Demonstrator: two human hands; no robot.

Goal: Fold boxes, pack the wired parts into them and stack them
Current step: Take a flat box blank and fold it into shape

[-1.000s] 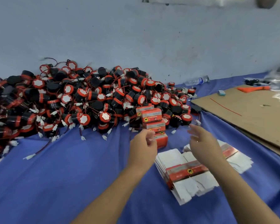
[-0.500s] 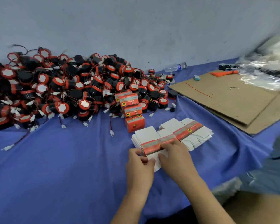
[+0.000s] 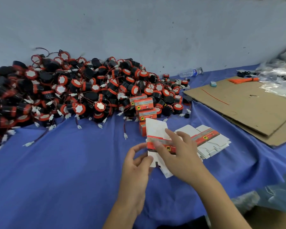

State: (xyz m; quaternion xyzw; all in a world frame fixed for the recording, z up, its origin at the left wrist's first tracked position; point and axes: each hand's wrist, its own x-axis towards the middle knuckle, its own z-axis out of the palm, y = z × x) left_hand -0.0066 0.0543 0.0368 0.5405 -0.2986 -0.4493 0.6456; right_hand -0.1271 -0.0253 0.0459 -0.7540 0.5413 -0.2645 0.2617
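A blue cloth covers the worktop. A big heap of wired parts lies along its back left, against the wall. A stack of boxes stands at the heap's right front, and a pile of flat blanks lies just beside it. Further right lies cardboard, bearing orange ties. A bottle lies on its side at the back, with clear bags at far right.

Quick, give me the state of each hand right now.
Left hand: pinches the lower flap of the unfolded box blank.
Right hand: grips the same blank at its red band.
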